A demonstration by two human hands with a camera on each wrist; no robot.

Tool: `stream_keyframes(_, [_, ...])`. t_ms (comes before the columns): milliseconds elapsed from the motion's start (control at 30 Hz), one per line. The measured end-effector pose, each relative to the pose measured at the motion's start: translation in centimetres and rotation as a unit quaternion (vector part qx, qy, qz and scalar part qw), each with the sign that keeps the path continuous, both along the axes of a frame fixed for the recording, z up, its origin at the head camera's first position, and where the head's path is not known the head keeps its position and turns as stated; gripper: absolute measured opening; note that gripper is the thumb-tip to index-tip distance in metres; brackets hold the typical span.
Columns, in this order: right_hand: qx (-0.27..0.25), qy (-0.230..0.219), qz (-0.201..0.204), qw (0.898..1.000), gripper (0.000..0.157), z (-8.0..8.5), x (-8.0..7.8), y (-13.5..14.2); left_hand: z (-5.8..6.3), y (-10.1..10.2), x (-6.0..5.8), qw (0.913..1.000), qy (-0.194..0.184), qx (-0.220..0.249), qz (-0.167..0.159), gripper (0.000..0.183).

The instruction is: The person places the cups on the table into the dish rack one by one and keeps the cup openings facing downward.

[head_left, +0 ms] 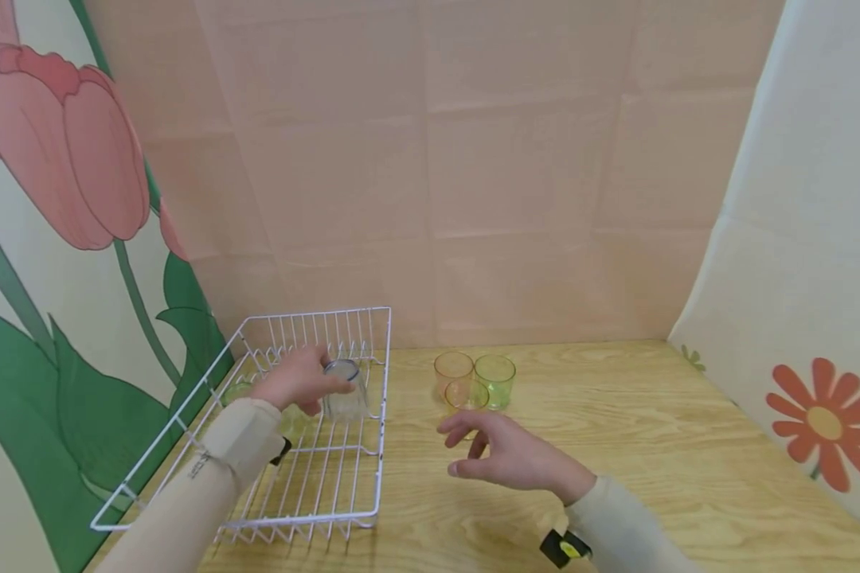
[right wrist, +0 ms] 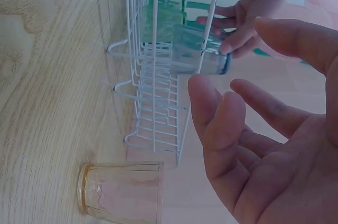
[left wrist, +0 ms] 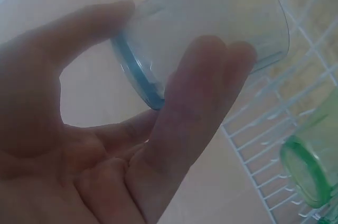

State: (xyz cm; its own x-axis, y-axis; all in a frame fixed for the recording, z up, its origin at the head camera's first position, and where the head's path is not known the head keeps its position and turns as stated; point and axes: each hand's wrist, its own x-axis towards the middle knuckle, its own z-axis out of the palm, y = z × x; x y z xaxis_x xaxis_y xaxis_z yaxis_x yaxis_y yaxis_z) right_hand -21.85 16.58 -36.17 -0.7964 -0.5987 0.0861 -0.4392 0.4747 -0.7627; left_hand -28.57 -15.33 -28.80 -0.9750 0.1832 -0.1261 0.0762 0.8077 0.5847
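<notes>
Left grip [head_left: 297, 380] held a blue glass [head_left: 346, 402] over the rack [head_left: 385, 398]

At the left, a green glass [left wrist: 311, 168] sat among the white wires. Just right of it, the left grip clasped the blue glass between thumb and fingers, within the rack's right side. Its long axis stood near upright, blue-tinted end uppermost; whether its lower end touched the wires could not be told. Past the rack, on the bench [head_left: 416, 485], an orange glass [head_left: 443, 380], an amber glass [head_left: 467, 395] and a second green glass [head_left: 500, 386] stood clustered. The right grip [head_left: 509, 458], empty and loosely bent, was far nearer to these, just on their near side.
</notes>
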Motion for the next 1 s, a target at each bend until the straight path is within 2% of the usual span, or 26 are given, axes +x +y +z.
stream_keyframes(200, [0.005, 0.000, -0.002, 1.000, 0.044, -0.1, 0.0, 0.0, -1.5, -0.3, -1.4, 0.9994, -0.022, -0.022, 0.014, 0.042])
stream_keyframes(500, [0.004, 0.011, 0.005, 1.000, 0.046, -0.5, 0.0, 0.1, -3.1, -0.8, -2.1, 0.9983, -0.041, -0.031, 0.029, 0.034])
stream_keyframes(1000, [0.013, 0.002, 0.008, 1.000, 0.043, -0.5, 0.1, 0.0, -3.9, -1.0, -2.2, 0.9979, -0.046, -0.029, 0.036, 0.030])
